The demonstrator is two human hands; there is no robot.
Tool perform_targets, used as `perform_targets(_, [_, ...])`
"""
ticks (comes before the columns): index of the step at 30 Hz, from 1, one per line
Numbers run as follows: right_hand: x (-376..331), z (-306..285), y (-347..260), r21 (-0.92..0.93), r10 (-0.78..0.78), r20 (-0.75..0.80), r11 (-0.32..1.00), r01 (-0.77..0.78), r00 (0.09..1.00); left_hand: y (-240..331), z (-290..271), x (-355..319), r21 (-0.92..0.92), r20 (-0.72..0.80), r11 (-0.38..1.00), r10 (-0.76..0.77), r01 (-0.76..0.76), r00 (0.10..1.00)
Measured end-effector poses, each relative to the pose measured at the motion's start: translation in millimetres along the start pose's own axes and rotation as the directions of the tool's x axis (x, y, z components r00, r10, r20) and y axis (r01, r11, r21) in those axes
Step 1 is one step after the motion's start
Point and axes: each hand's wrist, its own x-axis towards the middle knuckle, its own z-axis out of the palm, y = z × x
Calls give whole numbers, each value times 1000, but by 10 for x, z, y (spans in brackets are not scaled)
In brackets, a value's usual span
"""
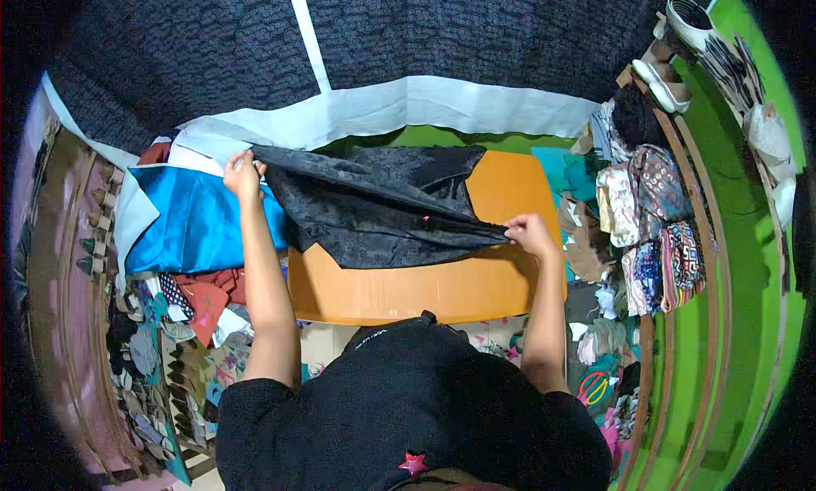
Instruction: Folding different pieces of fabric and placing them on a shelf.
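Note:
A piece of black patterned fabric [374,211] is stretched over an orange table [399,296], its middle pulled into long folds between my two hands. At the far left end, my left hand [244,175] pinches the upper corner of the cloth. My right hand [529,234] grips the opposite edge near the table's right side, where the folds gather to a point. A tiny pink spot shows on the cloth near its middle. What lies under the fabric is hidden.
Shiny blue cloth [187,219] lies left of the table, with red cloth [204,304] below it. Folded patterned fabrics [654,202] are stacked at the right. Yellow-and-red-handled scissors [595,389] lie at lower right. Shoes [663,85] stand on the right rack, and a dark patterned curtain [476,32] hangs behind.

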Motion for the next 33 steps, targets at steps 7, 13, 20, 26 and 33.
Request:
perform_targets(7, [117,343,-210,697,405,-163,692,-185,899,-392,-23,168,17,135,983,-185,184,973])
perform_targets(13, [458,438,-61,981,283,-178,129,146,942,-482,310,295,-237,244,876,-364,419,899])
perform_targets(20, [758,1059,-89,-87,18,-189,996,-35,982,-712,642,386,-312,281,867,-307,389,909])
perform_targets(26, [1098,1430,146,-619,133,70,783,-61,989,-1165,809,428,-339,217,799,-447,497,868])
perform_targets(33, [2859,511,172,55,156,-466,988,-148,871,-959,1132,886,-388,241,779,-430,492,870])
